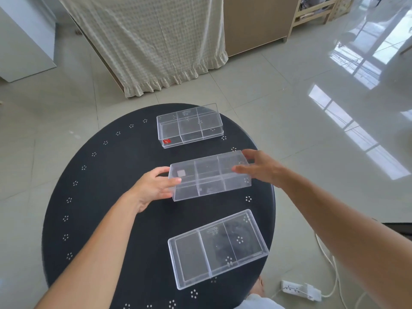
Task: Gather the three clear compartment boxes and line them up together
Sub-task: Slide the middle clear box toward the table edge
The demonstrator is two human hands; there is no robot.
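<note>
At the far left a pale cabinet (24,39) is cut off by the frame edge, and the near rim of the round black bench (100,197) is lost below the frame; both forearms are likewise cut off at the lower corners. The contents of the clear boxes are hard to make out, since the dotted bench surface is seen through their walls.

Three clear compartment boxes are counted, spaced apart in a column running away from the person: the near box (217,248) with three long cells, the middle box (209,175), and the far box (189,126), on which a small red label is seen at its left corner.

The left hand (153,188) is held palm inward against the left end of the middle box, the thumb laid on its top edge and the fingers curled round the end wall. The right hand (260,168) is closed on the right end, thumb on top and fingers behind.

At the lower right a white power strip (301,291) is seen lying on the tiled floor (289,108).
</note>
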